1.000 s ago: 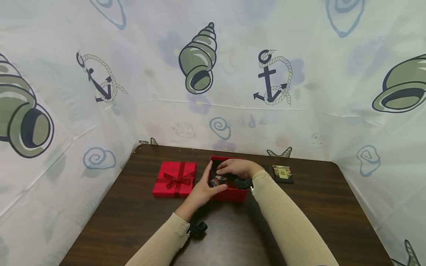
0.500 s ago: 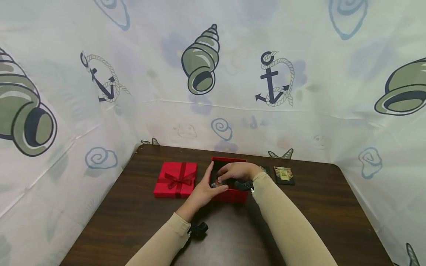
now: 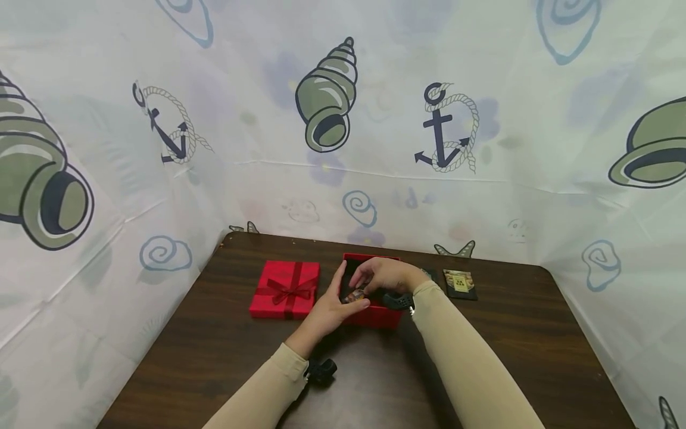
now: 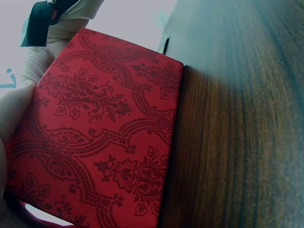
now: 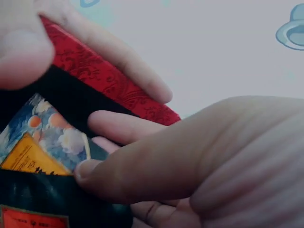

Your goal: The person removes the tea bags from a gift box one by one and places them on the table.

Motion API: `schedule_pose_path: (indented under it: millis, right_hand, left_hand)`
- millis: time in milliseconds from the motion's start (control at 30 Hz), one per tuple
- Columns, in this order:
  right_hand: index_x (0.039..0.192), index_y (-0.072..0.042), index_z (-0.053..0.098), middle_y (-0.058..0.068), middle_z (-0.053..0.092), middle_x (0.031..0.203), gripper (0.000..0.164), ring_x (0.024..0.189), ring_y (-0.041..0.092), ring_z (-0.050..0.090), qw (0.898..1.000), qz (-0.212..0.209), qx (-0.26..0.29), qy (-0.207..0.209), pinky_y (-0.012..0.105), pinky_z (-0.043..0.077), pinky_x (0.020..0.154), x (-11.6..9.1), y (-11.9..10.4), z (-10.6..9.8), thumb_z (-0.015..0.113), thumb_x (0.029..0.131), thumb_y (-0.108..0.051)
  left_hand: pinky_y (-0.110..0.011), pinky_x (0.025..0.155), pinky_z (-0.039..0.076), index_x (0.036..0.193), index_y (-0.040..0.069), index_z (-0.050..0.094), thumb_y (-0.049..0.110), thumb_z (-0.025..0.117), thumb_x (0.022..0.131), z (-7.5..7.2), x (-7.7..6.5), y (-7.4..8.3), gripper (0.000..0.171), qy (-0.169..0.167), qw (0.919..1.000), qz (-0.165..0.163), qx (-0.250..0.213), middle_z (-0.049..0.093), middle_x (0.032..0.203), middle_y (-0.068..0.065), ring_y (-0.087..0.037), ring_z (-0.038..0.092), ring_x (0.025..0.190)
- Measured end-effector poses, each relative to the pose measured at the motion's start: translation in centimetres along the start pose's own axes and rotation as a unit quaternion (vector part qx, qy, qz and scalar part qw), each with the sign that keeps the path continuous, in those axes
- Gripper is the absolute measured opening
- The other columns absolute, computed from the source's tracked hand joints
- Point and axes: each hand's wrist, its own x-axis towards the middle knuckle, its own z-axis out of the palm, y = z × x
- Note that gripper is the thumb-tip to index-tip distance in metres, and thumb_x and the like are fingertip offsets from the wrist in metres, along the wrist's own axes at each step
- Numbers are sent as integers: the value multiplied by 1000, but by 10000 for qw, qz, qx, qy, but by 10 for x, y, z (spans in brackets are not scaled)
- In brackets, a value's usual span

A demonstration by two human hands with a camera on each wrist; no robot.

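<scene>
At the red box (image 3: 372, 318), left hand (image 3: 328, 307)'s spread along the side while right hand (image 3: 390, 274) pinches a colorful packet (image 5: 61, 130).

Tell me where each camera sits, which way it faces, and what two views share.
Head: worn on the head, facing forward and down at the table, red box and ribboned lid; left hand, right hand and sleeves show.
Left wrist: worn there, facing the box's patterned outside and the table; parts of hands and a sleeve show.
Right wrist: worn there, facing the colourful packet and the box; both hands show close up.
Head and right wrist share the box, packet and both hands.
</scene>
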Motion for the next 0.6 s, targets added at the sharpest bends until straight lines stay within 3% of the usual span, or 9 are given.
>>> schedule_pose_path:
  millis: [133,300,433,600]
  right_hand:
    - [121,-2,76,15,76,113,26,98,25,71,9997,-53,-173,171,34,65,89,1,2,2,72,96,7]
    - [119,-9,78,6,75,115,27,100,24,69,9950,104,-936,334,36,65,88,1,2,6,79,93,-1]
    - [109,-14,82,4,76,106,17,92,23,65,9894,245,-1392,328,36,62,80,2,2,8,80,94,-6]
    - [101,-16,83,2,77,98,12,84,21,63,9869,216,-1564,317,34,59,74,2,2,9,78,96,-6]
  left_hand:
    - [-74,125,33,174,49,9,63,85,87,0,0,-1,116,9,10000,24,-8,31,179,-12,-46,41,159]
    - [-75,125,33,173,51,8,63,85,88,-1,-1,-2,115,-42,10000,17,-31,24,182,-11,-47,37,161]
    - [-74,123,36,172,52,7,64,84,88,0,-2,-2,114,-46,10000,3,14,21,183,-10,-48,39,160]
    - [-75,121,38,172,53,8,66,84,88,0,-2,0,114,-9,10000,-24,55,25,182,-12,-49,43,156]
